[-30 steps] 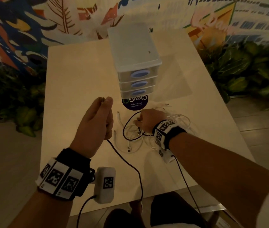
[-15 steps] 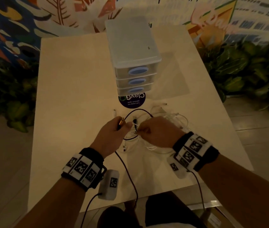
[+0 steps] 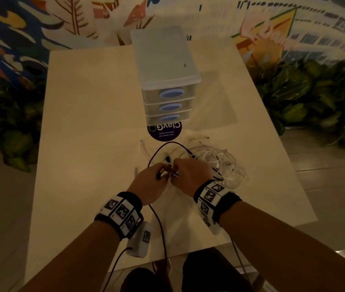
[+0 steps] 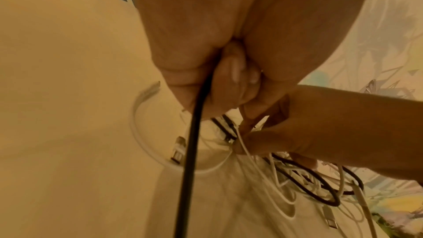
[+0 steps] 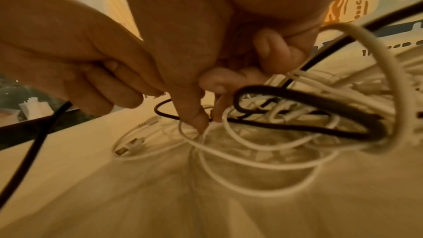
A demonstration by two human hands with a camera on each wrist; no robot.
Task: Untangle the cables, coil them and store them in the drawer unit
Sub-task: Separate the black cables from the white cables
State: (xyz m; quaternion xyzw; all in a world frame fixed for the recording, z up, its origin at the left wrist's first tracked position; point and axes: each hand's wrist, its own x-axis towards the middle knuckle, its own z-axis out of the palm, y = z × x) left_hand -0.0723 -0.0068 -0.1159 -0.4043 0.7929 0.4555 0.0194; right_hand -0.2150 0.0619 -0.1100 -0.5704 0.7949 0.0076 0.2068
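A tangle of white cables (image 3: 220, 163) lies on the table in front of the three-drawer unit (image 3: 167, 81), whose drawers are all closed. A black cable (image 3: 163, 147) loops through the tangle. Both hands meet at the tangle's left side. My left hand (image 3: 161, 173) grips the black cable (image 4: 196, 118) in a fist, and that cable trails toward me off the table's near edge. My right hand (image 3: 174, 175) pinches a thin white cable (image 5: 206, 129) between thumb and forefinger. In the right wrist view the black cable (image 5: 297, 95) curls over the white cables (image 5: 263, 162).
The beige table (image 3: 87, 144) holds a round purple sticker (image 3: 164, 132) just before the drawer unit. Loose white plug ends (image 4: 178, 149) lie left of the hands. Green plants (image 3: 315, 98) flank the table, with a painted wall behind.
My left hand came down from the left with the black cable and joined the right hand at the tangle. The right hand shifted slightly toward me.
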